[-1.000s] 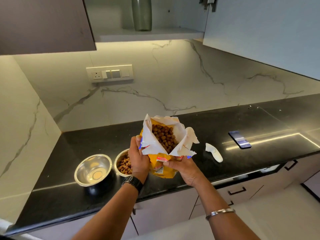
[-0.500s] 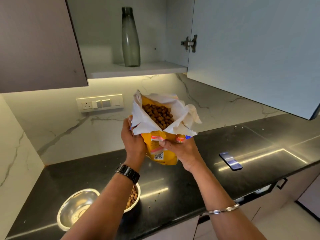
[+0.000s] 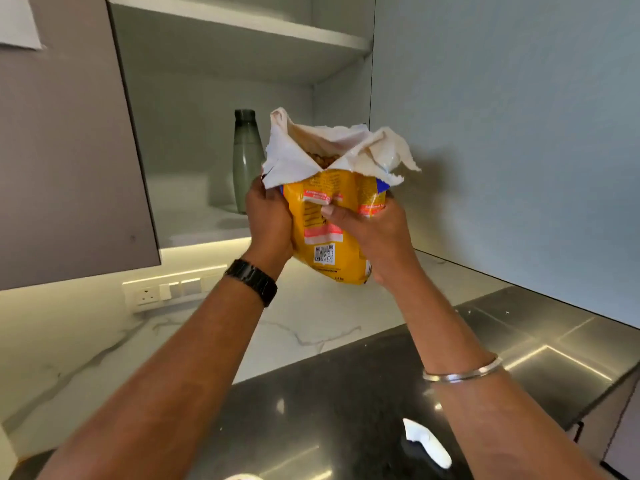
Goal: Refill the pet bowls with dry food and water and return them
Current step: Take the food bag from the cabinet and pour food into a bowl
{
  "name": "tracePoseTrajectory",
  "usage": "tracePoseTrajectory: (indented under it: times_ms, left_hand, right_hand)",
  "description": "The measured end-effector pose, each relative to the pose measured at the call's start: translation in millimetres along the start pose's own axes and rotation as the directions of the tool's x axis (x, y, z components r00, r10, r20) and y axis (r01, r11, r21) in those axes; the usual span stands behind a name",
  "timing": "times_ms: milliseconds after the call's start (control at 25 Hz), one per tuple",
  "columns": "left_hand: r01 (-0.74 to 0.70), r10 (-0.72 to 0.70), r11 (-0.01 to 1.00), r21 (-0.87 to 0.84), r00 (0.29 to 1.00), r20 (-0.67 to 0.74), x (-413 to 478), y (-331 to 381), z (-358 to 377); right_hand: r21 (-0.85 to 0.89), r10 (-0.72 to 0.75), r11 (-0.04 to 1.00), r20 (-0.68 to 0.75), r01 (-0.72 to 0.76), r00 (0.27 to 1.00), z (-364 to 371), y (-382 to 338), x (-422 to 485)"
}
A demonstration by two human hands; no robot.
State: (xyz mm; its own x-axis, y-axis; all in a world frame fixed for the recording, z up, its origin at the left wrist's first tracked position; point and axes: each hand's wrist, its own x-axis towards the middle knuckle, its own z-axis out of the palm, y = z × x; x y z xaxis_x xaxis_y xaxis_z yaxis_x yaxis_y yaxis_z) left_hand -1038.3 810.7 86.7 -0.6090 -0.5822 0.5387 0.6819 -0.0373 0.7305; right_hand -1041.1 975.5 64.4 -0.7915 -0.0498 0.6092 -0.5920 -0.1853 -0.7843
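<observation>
A yellow bag of dry pet food (image 3: 329, 223) with a torn white open top is held upright in the air in front of the open wall cabinet. My left hand (image 3: 268, 223) grips its left side and my right hand (image 3: 377, 237) grips its right side and front. Brown kibble shows just inside the top. The bag is level with the cabinet's lower shelf (image 3: 201, 226). The two steel bowls are out of view, apart from a pale sliver at the bottom edge that I cannot identify.
A dark green bottle (image 3: 246, 161) stands on the lower shelf behind the bag. The cabinet door (image 3: 502, 133) hangs open on the right. Below lies the black counter (image 3: 329, 393) with a white object (image 3: 429, 445) on it. A wall socket strip (image 3: 166, 292) sits on the marble backsplash.
Both hands have lifted the food bag from above the counter up to the open cabinet shelf. The view has tilted up, so the bowls and the phone have dropped out of sight.
</observation>
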Motion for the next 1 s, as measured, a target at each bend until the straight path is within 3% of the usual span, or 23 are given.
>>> tracePoseTrajectory:
  times_ms: [240, 560, 640, 760, 880, 1000]
  left_hand:
    - [0.302, -0.297, 0.95, -0.08, 0.953, 0.067, 101, -36, 36]
    - [0.449, -0.453, 0.889, -0.086, 0.891, -0.035, 178, -57, 66]
    - [0.492, -0.493, 0.87, -0.032, 0.866, -0.085, 184, -61, 68]
    - [0.512, -0.513, 0.859, -0.034, 0.857, -0.052, 163, -61, 78]
    - [0.567, -0.569, 0.82, -0.071, 0.822, -0.01, 147, -72, 86]
    - [0.548, -0.548, 0.836, -0.017, 0.835, -0.043, 151, -81, 88]
  right_hand:
    - [-0.102, -0.024, 0.995, -0.173, 0.006, 0.985, 21, 12, 73]
    - [-0.304, -0.181, 0.949, -0.29, 0.088, 0.94, 52, 52, 152]
    - [-0.368, -0.248, 0.921, -0.294, 0.13, 0.923, 59, 62, 164]
    - [-0.457, -0.309, 0.874, -0.265, 0.164, 0.913, 71, 79, 172]
    - [-0.54, -0.261, 0.836, -0.232, 0.099, 0.937, 77, 97, 174]
    - [-0.597, -0.153, 0.802, -0.176, 0.018, 0.972, 75, 116, 170]
